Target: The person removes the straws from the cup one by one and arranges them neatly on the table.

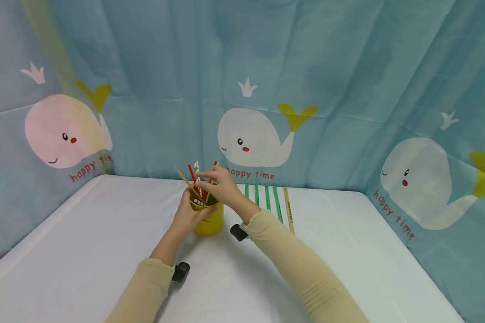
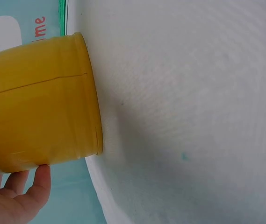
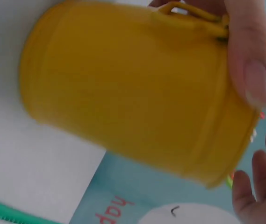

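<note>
A yellow bucket-like cup [image 1: 208, 223] with a small wire handle stands on the white table, slightly tilted in the wrist views. My left hand [image 1: 187, 215] grips its rim, the thumb over the near side and fingers around the left. Several thin pencil-like sticks lean in the cup: a tan stick [image 1: 182, 175], a red stick [image 1: 191, 172], a white patterned stick [image 1: 196, 167], and a red and green pair at the right. My right hand [image 1: 222, 184] is above the cup, its fingers extended beside the white stick. In the right wrist view its fingers [image 3: 262, 179] look loose.
Several green strips [image 1: 277, 204] with dark print and a tan strip [image 1: 288, 211] lie on the white table [image 1: 339, 251] right of the cup. A light blue curtain [image 1: 165, 112] with whale prints hangs behind the table. Black wrist devices [image 1: 181, 272] sit at both wrists.
</note>
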The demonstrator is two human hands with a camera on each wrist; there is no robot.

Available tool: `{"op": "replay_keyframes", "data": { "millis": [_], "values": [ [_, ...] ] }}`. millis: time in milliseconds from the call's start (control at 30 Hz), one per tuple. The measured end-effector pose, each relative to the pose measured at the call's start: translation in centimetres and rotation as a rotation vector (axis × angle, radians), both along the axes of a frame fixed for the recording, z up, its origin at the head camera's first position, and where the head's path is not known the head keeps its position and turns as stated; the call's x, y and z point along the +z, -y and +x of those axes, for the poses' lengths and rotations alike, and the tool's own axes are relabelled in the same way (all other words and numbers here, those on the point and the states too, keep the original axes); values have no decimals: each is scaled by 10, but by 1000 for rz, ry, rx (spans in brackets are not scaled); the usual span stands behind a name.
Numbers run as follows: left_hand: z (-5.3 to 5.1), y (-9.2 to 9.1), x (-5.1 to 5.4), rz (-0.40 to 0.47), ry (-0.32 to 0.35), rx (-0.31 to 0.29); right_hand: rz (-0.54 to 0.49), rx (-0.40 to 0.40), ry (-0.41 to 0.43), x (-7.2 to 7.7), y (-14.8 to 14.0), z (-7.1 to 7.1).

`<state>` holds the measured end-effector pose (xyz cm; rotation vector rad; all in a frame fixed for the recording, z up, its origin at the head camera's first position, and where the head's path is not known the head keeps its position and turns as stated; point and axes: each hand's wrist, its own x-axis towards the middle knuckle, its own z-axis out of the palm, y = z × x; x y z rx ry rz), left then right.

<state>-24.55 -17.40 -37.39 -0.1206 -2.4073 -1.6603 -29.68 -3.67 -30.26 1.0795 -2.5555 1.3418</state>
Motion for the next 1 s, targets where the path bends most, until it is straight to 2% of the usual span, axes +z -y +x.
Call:
{"op": "replay_keyframes", "data": {
  "millis": [233,367,600,700,1000],
  "values": [
    [0,-2,0,18,-30,-38,105,-91,-49,1,22,1],
    [0,-2,0,8,-38,-36,160,-131,-81,0,29,-1],
    [2,-1,0,-27,-25,-28,192,-122,-147,-4,34,0],
    [2,-2,0,-20,-31,-31,172,-113,-171,-4,31,2],
    [4,-2,3,11,16,5,127,-65,-112,-1,12,2]
  ]
}}
